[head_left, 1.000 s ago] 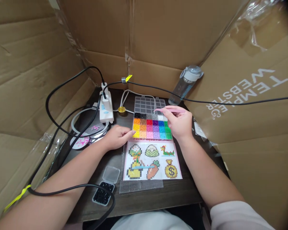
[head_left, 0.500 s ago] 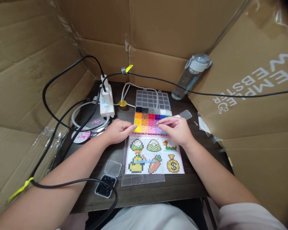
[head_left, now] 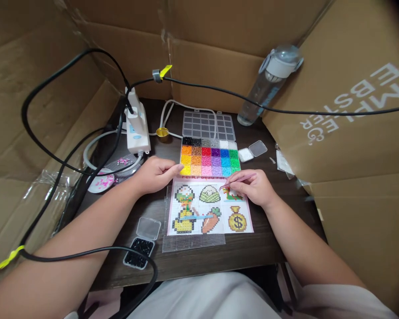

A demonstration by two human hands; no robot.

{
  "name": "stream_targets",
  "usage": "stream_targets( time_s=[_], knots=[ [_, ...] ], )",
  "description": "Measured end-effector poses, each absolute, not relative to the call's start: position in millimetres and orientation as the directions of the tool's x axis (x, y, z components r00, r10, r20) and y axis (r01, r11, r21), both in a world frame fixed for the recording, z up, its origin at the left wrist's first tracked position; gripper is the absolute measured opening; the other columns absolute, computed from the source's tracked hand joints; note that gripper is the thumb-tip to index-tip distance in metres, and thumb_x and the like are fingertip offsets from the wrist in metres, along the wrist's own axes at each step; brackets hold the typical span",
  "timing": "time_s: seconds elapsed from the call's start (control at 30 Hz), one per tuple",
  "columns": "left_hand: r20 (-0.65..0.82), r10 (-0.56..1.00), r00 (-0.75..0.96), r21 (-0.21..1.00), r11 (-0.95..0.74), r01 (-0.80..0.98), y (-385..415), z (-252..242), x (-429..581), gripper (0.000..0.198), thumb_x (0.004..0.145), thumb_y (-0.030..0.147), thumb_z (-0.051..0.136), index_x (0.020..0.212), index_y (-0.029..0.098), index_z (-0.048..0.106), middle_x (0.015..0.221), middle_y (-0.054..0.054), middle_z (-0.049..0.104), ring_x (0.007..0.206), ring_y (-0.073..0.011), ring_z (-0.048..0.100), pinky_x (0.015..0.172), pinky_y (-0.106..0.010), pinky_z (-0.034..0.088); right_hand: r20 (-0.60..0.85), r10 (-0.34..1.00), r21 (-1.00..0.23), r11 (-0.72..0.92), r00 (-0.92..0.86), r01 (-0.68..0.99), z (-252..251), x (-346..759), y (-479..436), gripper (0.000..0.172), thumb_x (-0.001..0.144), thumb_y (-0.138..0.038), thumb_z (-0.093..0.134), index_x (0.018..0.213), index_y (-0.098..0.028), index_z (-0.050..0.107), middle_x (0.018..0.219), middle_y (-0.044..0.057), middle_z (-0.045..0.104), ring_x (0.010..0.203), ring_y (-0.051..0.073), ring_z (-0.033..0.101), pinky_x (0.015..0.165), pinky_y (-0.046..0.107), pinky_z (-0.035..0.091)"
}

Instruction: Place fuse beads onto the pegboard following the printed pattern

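Note:
My right hand pinches pink tweezers, whose tips hang over the pattern sheet between the rice-ball and dragon pictures. Whether a bead sits in the tips is too small to tell. My left hand is closed at the front left corner of the bead box, its thumb on the edge and its fingers curled under. Beads in many colours fill the box's compartments, and its clear lid lies folded back. Beneath the sheet, a clear pegboard sticks out at the left and front.
An open case lid belongs to black beads at front left. White beads stand right of the box. A power strip, gold cup and leaning bottle stand behind. Black cable crosses the view; cardboard walls surround the table.
My right hand with the tweezers has moved from over the bead box toward me, down to the pattern sheet. My left hand stays at the box corner. The view has shifted slightly.

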State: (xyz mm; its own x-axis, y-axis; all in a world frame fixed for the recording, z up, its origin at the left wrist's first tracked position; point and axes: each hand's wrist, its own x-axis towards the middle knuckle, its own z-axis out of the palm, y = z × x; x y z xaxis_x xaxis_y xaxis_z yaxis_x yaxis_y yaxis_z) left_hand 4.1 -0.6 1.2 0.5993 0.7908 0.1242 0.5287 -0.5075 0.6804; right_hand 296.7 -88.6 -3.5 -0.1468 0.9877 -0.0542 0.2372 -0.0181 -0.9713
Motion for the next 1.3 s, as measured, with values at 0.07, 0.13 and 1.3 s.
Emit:
stream_targets(
  time_s=[0.07, 0.13, 1.3],
  knots=[
    [0.128, 0.785, 0.606, 0.674, -0.517, 0.527, -0.6, 2.3, 4.3, 0.046, 0.087, 0.037, 0.047, 0.048, 0.017, 0.032, 0.050, 0.005, 0.022, 0.047, -0.0061, 0.023, 0.046, -0.024, 0.020, -0.063, 0.984, -0.976, -0.026, -0.166, 0.216, -5.0, 298.0, -87.6, 0.012, 0.073, -0.029, 0.074, 0.077, -0.018, 0.076, 0.071, 0.006, 0.074, 0.052, 0.013, 0.060, 0.048, 0.025, 0.046],
    [0.131, 0.782, 0.609, 0.661, -0.527, 0.534, -0.5, 3.2, 4.2, 0.046, 0.087, 0.036, 0.047, 0.049, 0.017, 0.030, 0.050, 0.005, 0.021, 0.047, -0.0058, 0.022, 0.045, -0.024, 0.019, -0.082, 0.982, -0.979, -0.046, -0.171, 0.201, -7.2, 298.2, -87.4, 0.012, 0.073, -0.029, 0.075, 0.077, -0.017, 0.076, 0.073, 0.006, 0.074, 0.051, 0.012, 0.059, 0.047, 0.025, 0.045],
    [0.114, 0.784, 0.611, 0.669, -0.515, 0.536, 0.8, -1.7, 1.9, 0.046, 0.088, 0.038, 0.047, 0.049, 0.016, 0.037, 0.050, 0.005, 0.025, 0.047, -0.0059, 0.026, 0.047, -0.023, 0.021, -0.024, 0.999, -0.998, -0.022, -0.049, 0.053, -11.1, 296.4, -83.3, 0.008, 0.072, -0.027, 0.076, 0.075, -0.019, 0.077, 0.063, 0.004, 0.072, 0.037, 0.006, 0.043, 0.036, 0.022, 0.030]
  ],
)
